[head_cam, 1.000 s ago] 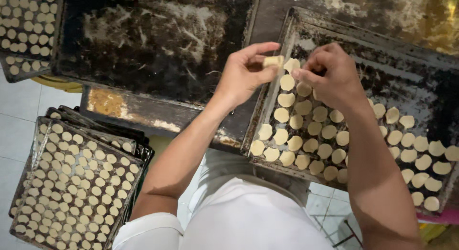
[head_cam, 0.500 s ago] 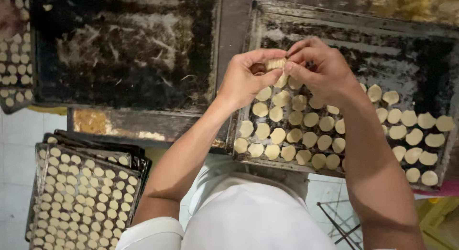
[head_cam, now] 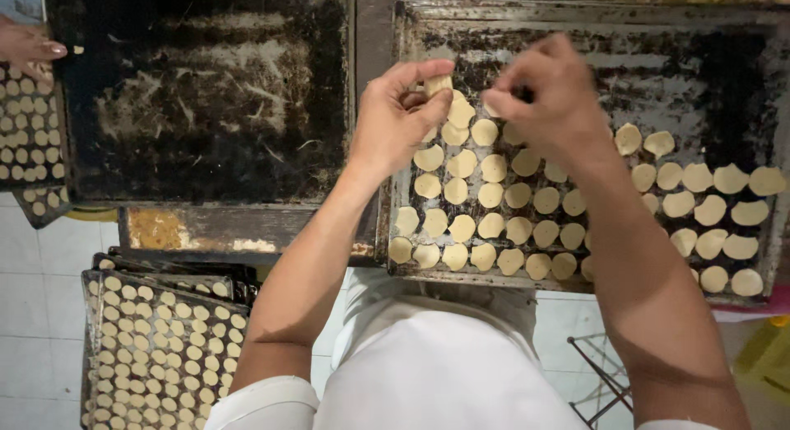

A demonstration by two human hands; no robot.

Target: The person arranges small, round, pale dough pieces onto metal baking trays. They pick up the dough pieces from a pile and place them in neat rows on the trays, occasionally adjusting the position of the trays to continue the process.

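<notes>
My left hand [head_cam: 401, 121] pinches a small stack of pale dough rounds [head_cam: 438, 85] between thumb and fingers, above the near-left part of a dark baking tray [head_cam: 576, 18]. My right hand [head_cam: 550, 92] hovers just to the right, fingertips closed on one thin dough round [head_cam: 491, 107] over the tray. Rows of flat round dough discs [head_cam: 491, 226] lie on the tray's lower half, running from left to right edge. The tray's far half shows bare, blackened metal.
A second blackened tray [head_cam: 206, 92] lies to the left. Another person's hand [head_cam: 29, 47] rests at the far left over a tray filled with small rounds [head_cam: 25, 134]. Stacked filled trays [head_cam: 156, 348] sit on the tiled floor; a wire rack [head_cam: 605, 376] stands lower right.
My hands have drawn apart; the right hand took a round from the stack and moved right. The view shifted slightly, with the trays sitting lower in the frame.
</notes>
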